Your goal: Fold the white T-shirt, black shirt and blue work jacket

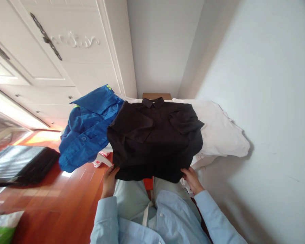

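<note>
A black shirt [157, 145] lies spread out, its collar at the far side and its sleeves folded in over the front. My left hand [110, 176] pinches the near left corner of its hem. At the near right corner of the hem, my right hand [190, 177] is closed on the cloth. Crumpled blue clothing [88, 125] sits to the left, touching the shirt's side. White cloth [218, 132] extends from under the shirt to the right, near the wall.
A white wardrobe [91, 71] stands at the left back, with a pale wall [269, 84] on the right. On the wooden floor [73, 206] are a dark, striped item [22, 166] and a green and white bag [3, 227].
</note>
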`<action>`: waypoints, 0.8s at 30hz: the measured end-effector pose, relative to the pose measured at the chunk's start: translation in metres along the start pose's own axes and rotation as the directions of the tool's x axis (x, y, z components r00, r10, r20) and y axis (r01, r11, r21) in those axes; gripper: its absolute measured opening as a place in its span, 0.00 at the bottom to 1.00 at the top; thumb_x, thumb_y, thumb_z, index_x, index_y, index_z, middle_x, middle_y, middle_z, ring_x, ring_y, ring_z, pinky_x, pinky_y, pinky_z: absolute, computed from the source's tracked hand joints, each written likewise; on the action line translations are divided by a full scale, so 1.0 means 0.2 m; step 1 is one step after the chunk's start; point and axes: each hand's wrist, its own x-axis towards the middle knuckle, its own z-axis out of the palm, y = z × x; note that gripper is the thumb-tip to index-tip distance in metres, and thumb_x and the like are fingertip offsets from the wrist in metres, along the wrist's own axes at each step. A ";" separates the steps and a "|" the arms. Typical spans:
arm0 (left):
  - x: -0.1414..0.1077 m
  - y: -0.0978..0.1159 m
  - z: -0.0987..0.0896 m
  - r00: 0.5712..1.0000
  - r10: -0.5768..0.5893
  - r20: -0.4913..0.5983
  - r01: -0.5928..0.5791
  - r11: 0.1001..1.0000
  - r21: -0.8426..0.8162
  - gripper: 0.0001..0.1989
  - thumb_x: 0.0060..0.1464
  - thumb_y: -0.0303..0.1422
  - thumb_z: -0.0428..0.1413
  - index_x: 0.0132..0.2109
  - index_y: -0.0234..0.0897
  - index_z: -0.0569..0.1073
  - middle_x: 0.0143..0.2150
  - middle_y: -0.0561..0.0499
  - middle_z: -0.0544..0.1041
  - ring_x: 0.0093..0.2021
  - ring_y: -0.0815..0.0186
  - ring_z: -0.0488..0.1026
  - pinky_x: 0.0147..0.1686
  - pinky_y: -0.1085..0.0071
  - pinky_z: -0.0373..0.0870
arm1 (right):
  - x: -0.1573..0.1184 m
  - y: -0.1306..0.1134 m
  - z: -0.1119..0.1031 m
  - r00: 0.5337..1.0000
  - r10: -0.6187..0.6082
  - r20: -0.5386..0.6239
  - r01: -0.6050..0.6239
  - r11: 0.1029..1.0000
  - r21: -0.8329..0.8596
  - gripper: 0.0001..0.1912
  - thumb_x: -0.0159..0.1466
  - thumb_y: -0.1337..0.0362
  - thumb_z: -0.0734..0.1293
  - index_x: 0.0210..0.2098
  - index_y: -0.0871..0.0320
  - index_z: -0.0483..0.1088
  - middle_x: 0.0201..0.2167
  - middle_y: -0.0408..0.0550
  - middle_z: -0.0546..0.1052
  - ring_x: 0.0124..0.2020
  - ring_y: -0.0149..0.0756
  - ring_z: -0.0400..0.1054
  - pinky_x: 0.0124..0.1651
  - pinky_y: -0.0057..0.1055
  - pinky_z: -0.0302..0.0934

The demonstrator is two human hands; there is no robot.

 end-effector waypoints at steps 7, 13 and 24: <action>-0.20 0.00 -0.15 0.949 -0.312 -0.044 0.307 0.947 -0.095 0.22 0.27 0.40 0.68 0.34 0.36 0.78 0.28 0.54 0.75 0.23 0.69 0.68 0.21 0.73 0.62 | -0.15 -0.15 -0.17 0.995 0.058 0.085 -0.063 0.997 0.051 0.23 0.48 0.57 0.78 0.43 0.53 0.79 0.41 0.48 0.85 0.43 0.48 0.80 0.49 0.42 0.73; -0.24 -0.07 -0.18 0.966 -0.251 -0.063 0.259 0.919 0.297 0.19 0.35 0.49 0.61 0.29 0.38 0.75 0.20 0.54 0.70 0.22 0.63 0.69 0.24 0.67 0.65 | -0.17 0.07 -0.29 0.974 0.168 0.150 -0.198 0.957 0.212 0.21 0.46 0.61 0.81 0.39 0.48 0.77 0.41 0.42 0.84 0.40 0.42 0.79 0.42 0.39 0.74; -0.30 -0.06 -0.17 0.996 -0.059 -0.060 0.072 0.969 0.236 0.20 0.31 0.51 0.57 0.28 0.39 0.73 0.24 0.50 0.75 0.28 0.57 0.73 0.27 0.65 0.68 | -0.09 0.16 -0.30 0.985 0.073 0.153 -0.106 0.969 0.221 0.20 0.45 0.57 0.78 0.36 0.50 0.72 0.23 0.35 0.73 0.19 0.29 0.64 0.37 0.40 0.75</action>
